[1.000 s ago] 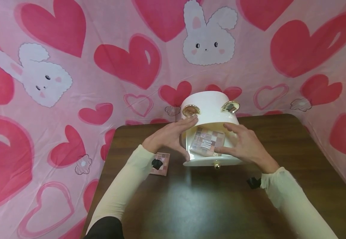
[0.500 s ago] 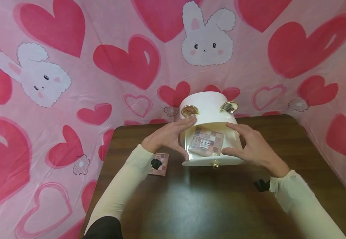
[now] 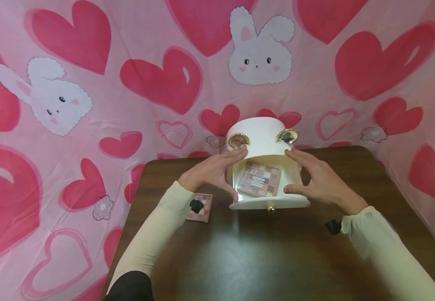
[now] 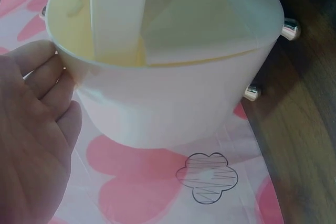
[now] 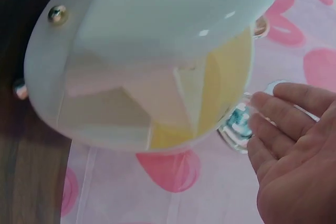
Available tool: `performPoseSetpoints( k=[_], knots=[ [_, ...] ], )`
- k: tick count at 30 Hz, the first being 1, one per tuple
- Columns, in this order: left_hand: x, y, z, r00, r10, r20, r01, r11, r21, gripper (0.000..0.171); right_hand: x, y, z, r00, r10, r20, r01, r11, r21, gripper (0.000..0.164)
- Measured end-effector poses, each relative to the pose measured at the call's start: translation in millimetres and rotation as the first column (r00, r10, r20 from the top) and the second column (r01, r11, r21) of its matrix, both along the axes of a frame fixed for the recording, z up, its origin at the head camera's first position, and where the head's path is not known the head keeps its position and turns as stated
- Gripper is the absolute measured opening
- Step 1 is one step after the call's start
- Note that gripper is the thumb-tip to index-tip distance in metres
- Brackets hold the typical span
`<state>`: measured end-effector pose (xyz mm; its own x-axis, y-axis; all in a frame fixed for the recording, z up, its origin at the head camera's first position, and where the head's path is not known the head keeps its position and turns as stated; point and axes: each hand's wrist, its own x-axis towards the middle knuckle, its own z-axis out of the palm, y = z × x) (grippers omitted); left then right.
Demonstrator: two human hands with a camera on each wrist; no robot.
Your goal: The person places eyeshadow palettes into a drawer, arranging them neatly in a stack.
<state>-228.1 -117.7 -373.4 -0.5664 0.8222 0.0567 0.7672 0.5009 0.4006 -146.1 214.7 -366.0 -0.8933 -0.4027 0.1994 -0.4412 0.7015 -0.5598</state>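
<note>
A white rounded box (image 3: 262,140) with gold-rimmed ear-like rings stands at the back of the table, its drawer (image 3: 290,202) pulled out. Inside the drawer lies a flat palette (image 3: 259,179) with a checkered, lettered cover. My left hand (image 3: 217,171) is at the box's left side, fingers extended on its upper front and thumb by the drawer's left corner. Relaxed fingers of the left hand (image 4: 42,93) touch the box's wall in the left wrist view. My right hand (image 3: 320,179) stands spread at the right side, holding nothing; its fingers reach the box's edge.
A second checkered palette (image 3: 204,209) lies on the brown wooden table (image 3: 240,259), left of the box, partly behind the left wrist's black camera. Behind the table hangs a pink cloth (image 3: 187,25) with hearts and rabbits, close to the box.
My right hand has moved right, from over the palette in the drawer to the box's right side. The palette is more exposed now. My left hand stays almost still.
</note>
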Motion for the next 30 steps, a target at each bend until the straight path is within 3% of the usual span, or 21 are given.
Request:
performPoseSetpoints(
  k=[7,17,24,30],
  knots=[
    [1.7,-1,2.2,1.0,-0.012,0.017,0.013,1.0,-0.021,0.127,-19.5,1,-6.7,0.996,0.081,-0.039,-0.078,0.995,0.069,0.101],
    [20.9,-7,7.2,0.998,-0.063,-0.011,0.063,0.998,0.017,0.127,-27.0,2,-9.5,0.998,0.069,-0.001,-0.068,0.991,0.118,0.106],
    [36.7,-30,5.6,0.994,-0.102,-0.034,0.105,0.989,0.107,0.131,-29.1,3,-12.0,0.997,0.076,-0.004,-0.075,0.989,0.124,0.106],
    [43.8,-56,-1.5,0.994,-0.103,-0.047,0.109,0.983,0.148,0.133,-29.4,4,-14.3,0.996,0.083,0.01,-0.084,0.99,0.114,0.104]
  ],
)
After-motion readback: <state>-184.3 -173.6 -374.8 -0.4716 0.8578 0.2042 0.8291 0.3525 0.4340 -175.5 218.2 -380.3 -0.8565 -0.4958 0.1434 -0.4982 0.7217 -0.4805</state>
